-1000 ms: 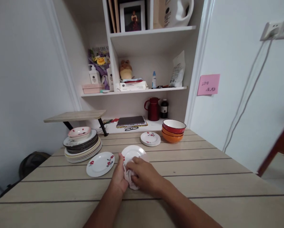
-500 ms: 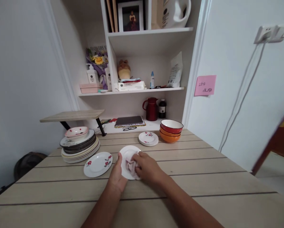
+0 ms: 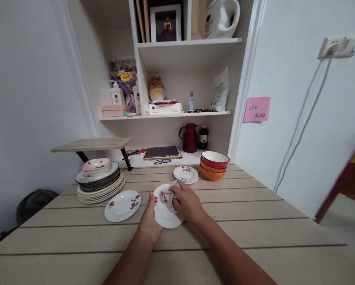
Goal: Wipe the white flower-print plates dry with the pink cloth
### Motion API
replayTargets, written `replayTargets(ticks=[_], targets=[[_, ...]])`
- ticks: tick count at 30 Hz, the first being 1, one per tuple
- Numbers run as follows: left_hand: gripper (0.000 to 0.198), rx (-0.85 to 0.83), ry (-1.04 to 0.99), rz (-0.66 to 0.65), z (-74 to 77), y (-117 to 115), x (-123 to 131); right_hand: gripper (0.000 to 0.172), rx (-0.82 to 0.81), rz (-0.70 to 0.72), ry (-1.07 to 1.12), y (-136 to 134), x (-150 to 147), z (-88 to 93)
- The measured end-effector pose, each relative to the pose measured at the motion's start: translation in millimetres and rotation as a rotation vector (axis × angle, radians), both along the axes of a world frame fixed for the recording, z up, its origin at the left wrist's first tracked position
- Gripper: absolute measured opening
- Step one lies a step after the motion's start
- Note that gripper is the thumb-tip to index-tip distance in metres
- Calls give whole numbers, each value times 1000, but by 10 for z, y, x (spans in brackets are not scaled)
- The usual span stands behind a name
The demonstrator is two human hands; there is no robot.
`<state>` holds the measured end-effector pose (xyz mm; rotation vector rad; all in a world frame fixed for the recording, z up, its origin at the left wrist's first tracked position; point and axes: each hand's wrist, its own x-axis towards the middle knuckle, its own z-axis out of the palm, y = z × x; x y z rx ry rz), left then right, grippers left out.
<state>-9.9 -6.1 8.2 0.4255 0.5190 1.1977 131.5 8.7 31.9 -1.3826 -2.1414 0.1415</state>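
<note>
A small white plate (image 3: pixel 169 220) with red flowers at its left rim is held up over the table, tilted toward me. My left hand (image 3: pixel 150 221) grips it by the left edge, thumb on the face and fingers hidden underneath. Bunched in my right hand (image 3: pixel 187 204) is a pale pinkish cloth (image 3: pixel 167 199), pressed against the upper part of the plate's face. Left of my hands, a flowered oval plate (image 3: pixel 122 206) lies flat. Beyond them sits a short stack of small flowered plates (image 3: pixel 185 174).
A tall stack of plates (image 3: pixel 101 186) topped by a pink-rimmed bowl (image 3: pixel 95 166) stands at left, near a raised wooden shelf (image 3: pixel 91 145). Stacked red and orange bowls (image 3: pixel 213 171) stand at back right. Behind are a red jug (image 3: pixel 190 138), a dark laptop (image 3: pixel 162 152) and glasses (image 3: pixel 162 162).
The cloth in my right hand has moved up the plate's face. The plate has shifted slightly right and turned, so red flowers now show beside my left thumb.
</note>
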Motion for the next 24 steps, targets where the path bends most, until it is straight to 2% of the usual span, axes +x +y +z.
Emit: replayTargets(ticks=[5, 9, 12, 16, 20, 24], targets=[[54, 8, 20, 137, 113, -5, -133, 35, -85, 179, -66, -164, -112, -24], [49, -51, 49, 63, 115, -35, -97, 36, -11, 280, -40, -271, -220, 18], [47, -59, 29, -51, 75, -54, 0, 38, 46, 248, 4, -228, -208, 48], [51, -32, -12, -99, 18, -40, 65, 39, 50, 107, 35, -83, -97, 49], [55, 17, -51, -1, 7, 14, -16, 39, -5, 36, 3, -15, -31, -9], [57, 26, -43, 138, 60, 42, -131, 38, -69, 143, -18, -95, -84, -64]])
